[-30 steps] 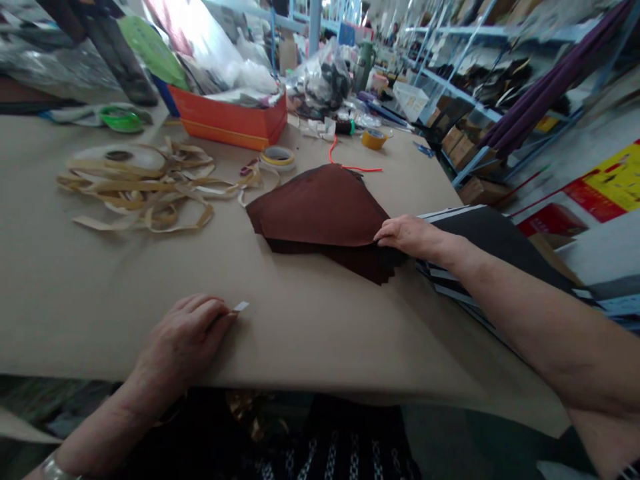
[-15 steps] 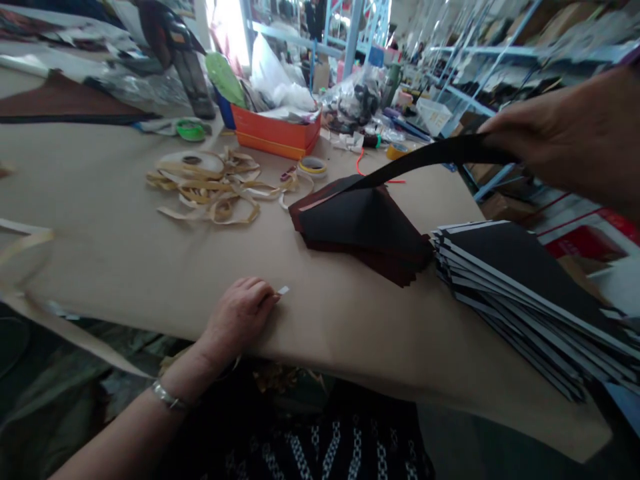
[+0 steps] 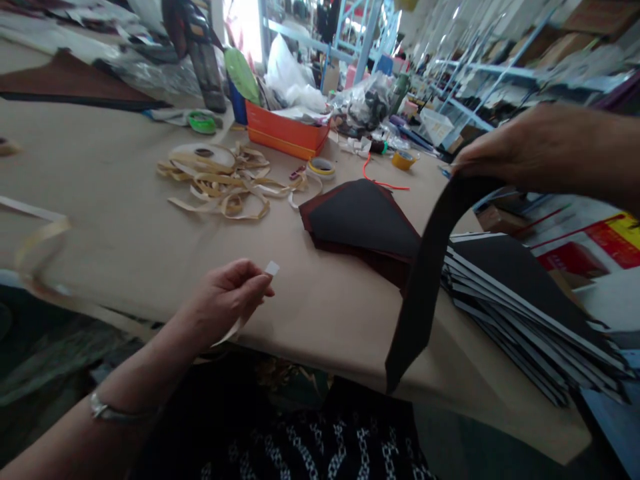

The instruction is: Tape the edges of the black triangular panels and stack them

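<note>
Near the table's front edge, my left hand pinches a narrow cream tape; its pale end pokes out past the fingertips and its tail hangs below the palm. Raised at the right, my right hand grips a dark flat piece by its top, and the piece droops over the table's front part. Behind it lies a stack of dark and reddish-brown pieces. Farther right rests a fanned stack of black pieces with light edges.
On the brown table lie tangled tape, a tape roll and a yellow roll. An orange box holds plastic bags. A brown piece lies back left. Shelves stand back right.
The dark piece has come off the brown stack and now hangs from my right hand, nearer me. My left hand has lifted slightly and turned, showing more tape.
</note>
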A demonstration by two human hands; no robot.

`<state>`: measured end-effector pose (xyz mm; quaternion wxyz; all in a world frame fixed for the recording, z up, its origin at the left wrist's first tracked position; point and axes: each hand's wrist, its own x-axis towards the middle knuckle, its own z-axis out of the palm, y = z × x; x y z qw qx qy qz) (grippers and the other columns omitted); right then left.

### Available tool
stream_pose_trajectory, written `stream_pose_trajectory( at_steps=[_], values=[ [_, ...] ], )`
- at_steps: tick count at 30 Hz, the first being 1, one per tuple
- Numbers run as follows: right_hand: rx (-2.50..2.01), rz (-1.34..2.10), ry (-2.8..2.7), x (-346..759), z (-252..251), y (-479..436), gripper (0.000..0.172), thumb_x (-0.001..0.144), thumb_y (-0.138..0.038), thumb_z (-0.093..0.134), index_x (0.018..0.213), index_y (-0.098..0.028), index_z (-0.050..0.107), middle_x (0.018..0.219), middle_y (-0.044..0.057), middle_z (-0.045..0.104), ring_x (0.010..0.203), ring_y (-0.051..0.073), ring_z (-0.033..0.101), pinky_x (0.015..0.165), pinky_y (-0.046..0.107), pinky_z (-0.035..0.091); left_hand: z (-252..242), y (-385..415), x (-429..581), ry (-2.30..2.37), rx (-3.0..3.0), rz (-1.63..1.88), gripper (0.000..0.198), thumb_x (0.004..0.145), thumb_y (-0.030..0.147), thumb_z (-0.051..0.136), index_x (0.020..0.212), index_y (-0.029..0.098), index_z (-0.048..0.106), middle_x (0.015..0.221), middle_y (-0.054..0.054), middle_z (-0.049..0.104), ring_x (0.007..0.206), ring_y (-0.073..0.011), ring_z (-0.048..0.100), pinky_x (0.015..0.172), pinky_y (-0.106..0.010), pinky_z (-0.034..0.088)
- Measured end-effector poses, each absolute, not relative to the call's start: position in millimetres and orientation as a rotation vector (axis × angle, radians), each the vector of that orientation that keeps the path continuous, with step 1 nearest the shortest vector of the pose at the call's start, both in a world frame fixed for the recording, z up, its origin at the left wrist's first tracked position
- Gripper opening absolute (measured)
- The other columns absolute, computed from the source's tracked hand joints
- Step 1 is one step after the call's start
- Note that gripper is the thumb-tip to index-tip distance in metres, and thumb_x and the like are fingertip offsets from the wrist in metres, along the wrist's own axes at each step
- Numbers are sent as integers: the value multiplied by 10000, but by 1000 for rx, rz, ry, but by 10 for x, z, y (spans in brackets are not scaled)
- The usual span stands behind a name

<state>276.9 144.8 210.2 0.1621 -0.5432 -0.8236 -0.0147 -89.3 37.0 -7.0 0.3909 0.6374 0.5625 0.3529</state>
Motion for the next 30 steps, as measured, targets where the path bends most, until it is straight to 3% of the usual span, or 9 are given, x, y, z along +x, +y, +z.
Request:
stream_pose_trajectory(
  at_steps=[2,7,12,15,17,19,25,30],
  values=[
    [-1618,-175,-2676,2471,1853,1660,173,729,-144,706,569,-195,667,467,-80,458,635,67,587,715,203,395,60,318,-908,1314,1388,911,292,793,449,541,694,174,530,601,-1,624,507,-119,545,492,-233,454],
    [-1532,-215,-2852,1810,1091,2042,46,768,-201,683,781,-212,725,666,-25,622,748,154,624,719,271,431,123,154,-790,1252,1358,888,254,793,415,570,676,190,545,520,26,559,440,-94,465,422,-201,401],
    [-1418,-299,-2570,1681,985,1979,297,823,-326,630,1107,-243,660,836,9,678,860,210,636,763,313,460,-79,80,-592,1295,1816,829,257,842,386,503,693,205,609,579,6,565,543,-121,510,490,-224,415],
    [-1421,-169,-2458,2040,975,1627,268,845,-298,576,1077,-199,668,935,48,691,890,213,633,794,319,454,-254,132,-522,1224,2152,828,269,875,326,457,699,203,619,807,-44,662,780,-171,593,690,-285,490],
    [-1593,64,-2322,2412,818,1285,242,816,-307,592,999,-184,692,891,59,697,841,211,635,788,323,453,-376,178,-501,1177,2295,777,271,884,288,434,717,208,633,894,-54,675,861,-193,589,755,-319,493],
    [-1827,443,-1972,2798,540,909,222,742,-324,659,917,-194,702,844,52,701,832,217,634,800,326,452,-484,211,-497,1177,2361,710,276,880,273,427,714,221,640,882,-45,681,838,-202,582,733,-332,488],
    [-1910,685,-1631,3390,-349,175,422,765,-469,602,1040,-152,644,919,97,695,846,242,654,743,358,499,-606,231,-523,1185,2358,742,269,886,293,420,741,233,639,906,-36,682,872,-202,581,739,-332,473],
    [-1798,832,-1598,3363,-450,223,335,722,-443,639,927,-178,645,844,47,668,768,197,621,702,312,480,-511,255,-473,1210,2366,658,287,877,319,426,721,220,645,879,-43,679,835,-204,584,726,-338,474]
  ],
)
